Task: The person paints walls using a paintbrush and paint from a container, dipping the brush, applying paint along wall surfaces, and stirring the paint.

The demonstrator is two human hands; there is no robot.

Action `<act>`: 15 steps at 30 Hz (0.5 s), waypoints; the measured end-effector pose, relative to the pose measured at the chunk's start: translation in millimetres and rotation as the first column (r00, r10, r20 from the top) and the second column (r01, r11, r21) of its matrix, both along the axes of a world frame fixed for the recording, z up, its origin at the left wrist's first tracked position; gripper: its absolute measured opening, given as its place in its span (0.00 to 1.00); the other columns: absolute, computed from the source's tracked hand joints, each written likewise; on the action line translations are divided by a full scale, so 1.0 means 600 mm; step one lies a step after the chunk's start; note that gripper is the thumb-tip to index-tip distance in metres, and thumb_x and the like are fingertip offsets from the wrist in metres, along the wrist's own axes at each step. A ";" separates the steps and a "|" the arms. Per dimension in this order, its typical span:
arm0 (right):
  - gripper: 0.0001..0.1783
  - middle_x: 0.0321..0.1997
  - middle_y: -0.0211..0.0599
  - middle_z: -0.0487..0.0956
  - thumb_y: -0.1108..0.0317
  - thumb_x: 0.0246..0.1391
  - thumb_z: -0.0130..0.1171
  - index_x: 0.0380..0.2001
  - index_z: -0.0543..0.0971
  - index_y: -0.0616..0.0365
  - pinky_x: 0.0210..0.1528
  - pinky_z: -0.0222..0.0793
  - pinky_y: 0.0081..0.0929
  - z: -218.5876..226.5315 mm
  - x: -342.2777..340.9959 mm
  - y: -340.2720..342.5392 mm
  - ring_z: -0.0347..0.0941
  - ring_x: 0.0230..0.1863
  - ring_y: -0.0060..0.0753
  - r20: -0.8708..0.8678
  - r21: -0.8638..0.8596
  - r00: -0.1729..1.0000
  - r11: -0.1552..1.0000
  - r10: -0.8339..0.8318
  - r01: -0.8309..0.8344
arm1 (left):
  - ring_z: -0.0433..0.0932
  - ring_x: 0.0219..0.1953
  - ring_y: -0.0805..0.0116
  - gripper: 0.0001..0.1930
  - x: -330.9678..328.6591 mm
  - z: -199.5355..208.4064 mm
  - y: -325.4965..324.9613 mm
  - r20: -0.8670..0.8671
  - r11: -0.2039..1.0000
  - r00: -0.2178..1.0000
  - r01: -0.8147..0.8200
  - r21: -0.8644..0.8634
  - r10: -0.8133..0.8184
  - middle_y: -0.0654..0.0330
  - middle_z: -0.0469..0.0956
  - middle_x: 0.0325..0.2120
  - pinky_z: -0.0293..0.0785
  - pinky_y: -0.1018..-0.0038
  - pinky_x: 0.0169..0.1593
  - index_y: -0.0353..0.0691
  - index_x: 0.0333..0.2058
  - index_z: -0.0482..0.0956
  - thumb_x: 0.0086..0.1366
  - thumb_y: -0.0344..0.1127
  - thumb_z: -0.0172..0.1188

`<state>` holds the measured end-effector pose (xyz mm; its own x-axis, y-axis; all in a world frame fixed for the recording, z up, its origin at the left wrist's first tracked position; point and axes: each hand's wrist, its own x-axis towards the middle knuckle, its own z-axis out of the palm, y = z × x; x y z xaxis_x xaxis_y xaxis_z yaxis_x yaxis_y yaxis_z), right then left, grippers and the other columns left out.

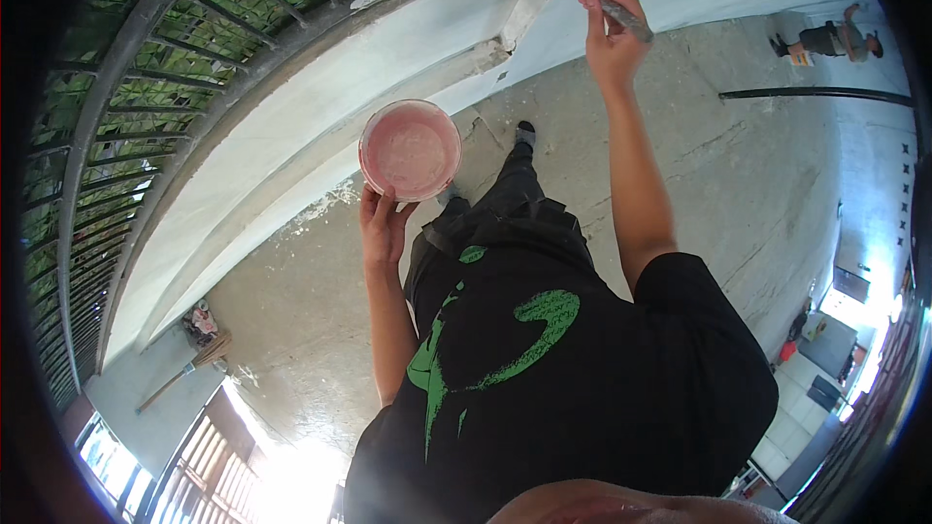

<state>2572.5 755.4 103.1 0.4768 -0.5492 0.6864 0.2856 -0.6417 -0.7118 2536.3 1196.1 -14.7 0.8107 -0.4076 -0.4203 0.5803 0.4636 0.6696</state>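
Note:
My left hand [385, 225] grips a round pink tub [409, 148] from its near side, fingers under and against it. Its inside is coated with a pale, wet-looking substance, perhaps paint. My right hand [618, 31], raised and reaching far forward, is closed round the grey, smeared handle of a paintbrush [621, 16]. The pale end of the brush touches or nearly touches the top of the low white wall [427, 29], beside a raised vertical band on it; exact contact is too small to tell.
A dark metal railing [223, 82] with greenery behind it tops the curved wall. Underfoot lies a stained concrete floor [718, 136]. A broom [199, 359] leans at the lower left. Another person [835, 41] stands at the far right, near a dark pole [815, 92].

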 end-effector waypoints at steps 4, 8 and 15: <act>0.12 0.44 0.43 0.86 0.75 0.57 0.70 0.44 0.82 0.61 0.42 0.81 0.26 0.008 0.016 0.068 0.85 0.44 0.32 -0.060 -0.400 0.995 0.915 -0.081 0.050 | 0.78 0.55 0.63 0.12 -0.002 0.012 -0.002 -0.034 1.000 0.999 -0.024 0.005 0.024 0.59 0.77 0.51 0.82 0.52 0.56 0.41 0.54 0.72 0.74 0.30 0.58; 0.11 0.44 0.40 0.86 0.74 0.54 0.72 0.41 0.83 0.58 0.42 0.81 0.29 -0.004 0.040 0.183 0.85 0.44 0.37 -0.127 -0.360 0.991 0.930 0.033 -0.077 | 0.79 0.54 0.62 0.11 0.000 0.013 -0.001 -0.049 1.000 0.999 -0.015 0.015 0.016 0.58 0.77 0.51 0.82 0.52 0.57 0.41 0.52 0.72 0.74 0.29 0.58; 0.09 0.43 0.41 0.86 0.75 0.56 0.71 0.40 0.82 0.61 0.41 0.82 0.25 0.022 0.047 0.262 0.86 0.40 0.35 -0.005 -0.218 0.985 0.962 0.170 -0.167 | 0.79 0.55 0.61 0.10 -0.006 0.015 0.006 -0.052 1.000 0.998 -0.026 0.016 0.027 0.57 0.77 0.52 0.81 0.50 0.58 0.41 0.51 0.72 0.74 0.29 0.59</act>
<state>2600.7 912.7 116.4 0.5396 -0.2988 0.7871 0.4112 -0.7223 -0.5561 2532.7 1199.5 -5.5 0.7978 -0.3792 -0.4687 0.6024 0.4692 0.6458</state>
